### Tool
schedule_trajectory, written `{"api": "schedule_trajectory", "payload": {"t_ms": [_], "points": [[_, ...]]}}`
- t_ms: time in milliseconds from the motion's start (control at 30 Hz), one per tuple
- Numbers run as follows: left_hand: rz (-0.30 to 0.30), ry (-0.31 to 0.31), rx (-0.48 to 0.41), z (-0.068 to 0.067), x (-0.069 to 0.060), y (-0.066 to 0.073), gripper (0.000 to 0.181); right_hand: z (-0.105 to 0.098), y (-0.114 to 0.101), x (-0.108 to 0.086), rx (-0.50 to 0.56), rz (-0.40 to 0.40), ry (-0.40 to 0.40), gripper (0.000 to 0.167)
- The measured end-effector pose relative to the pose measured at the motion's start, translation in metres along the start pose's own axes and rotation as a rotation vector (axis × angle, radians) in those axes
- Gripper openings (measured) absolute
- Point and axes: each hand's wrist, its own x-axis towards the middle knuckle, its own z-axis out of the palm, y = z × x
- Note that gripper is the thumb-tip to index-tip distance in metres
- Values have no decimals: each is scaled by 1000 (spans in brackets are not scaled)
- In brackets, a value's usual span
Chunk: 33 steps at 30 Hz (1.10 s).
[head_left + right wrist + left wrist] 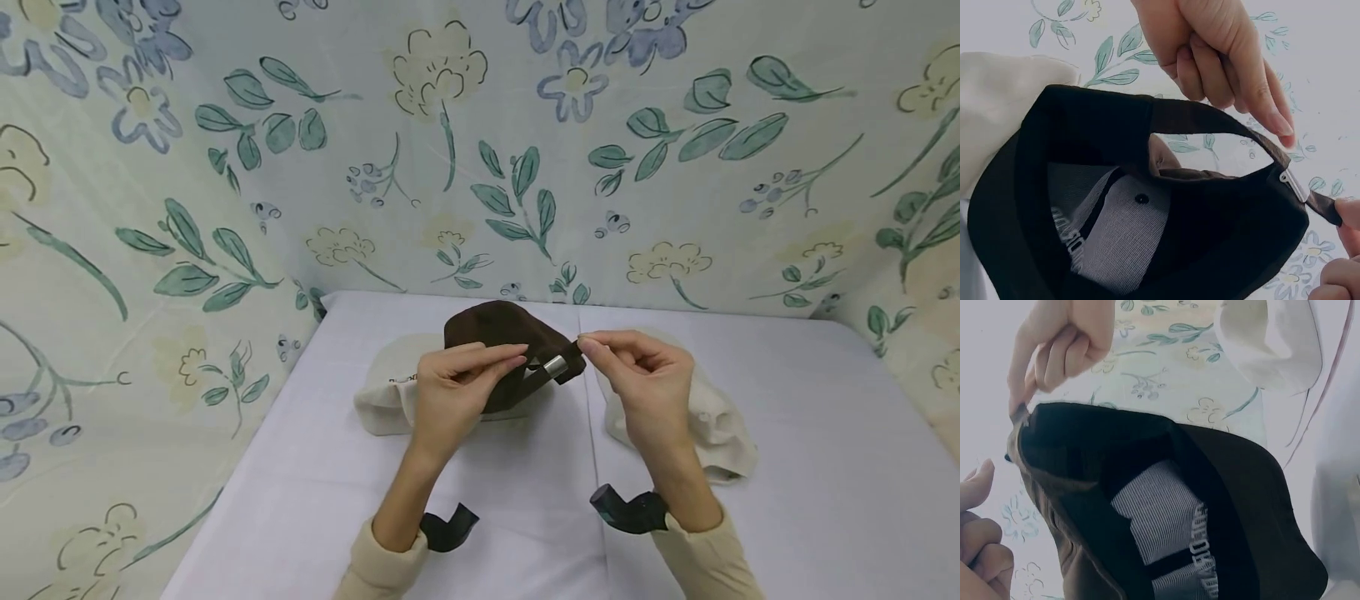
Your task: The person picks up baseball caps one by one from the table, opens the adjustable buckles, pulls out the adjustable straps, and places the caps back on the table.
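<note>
A dark brown cap (491,325) is held up above the table, its inside and lettered lining (1163,515) showing in the left wrist view. The right hand (652,379) pinches the end of its back strap beside a silver buckle (1295,185). The left hand (453,392) is beside the strap (1200,117), thumb and index extended and close together, the other fingers bent. In the left wrist view a gap shows between the left hand (982,534) and the cap; nothing is seen in its fingers.
Behind the left hand, a cream cap (382,408) with dark lettering lies on the white-covered table (300,500). Another cream cap (720,425) lies behind the right forearm. A floral cloth (337,192) hangs behind and at the sides.
</note>
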Motion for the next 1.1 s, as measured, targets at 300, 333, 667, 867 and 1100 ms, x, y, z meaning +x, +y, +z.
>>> {"api": "schedule_trajectory", "payload": {"t_ms": [300, 333, 667, 867, 1100], "points": [[83, 17, 90, 10, -2, 1, 15, 15, -2, 4, 63, -32, 78, 11], [85, 21, 96, 11, -2, 1, 16, 17, -2, 4, 75, -35, 81, 11], [190, 73, 227, 19, -5, -3, 21, 32, -3, -1, 154, -31, 123, 16], [355, 103, 377, 24, -5, -12, 28, 34, -2, -3, 224, -28, 118, 14], [551, 151, 582, 25, -3, -18, 32, 35, -3, -4, 225, 11, 101, 12]]}}
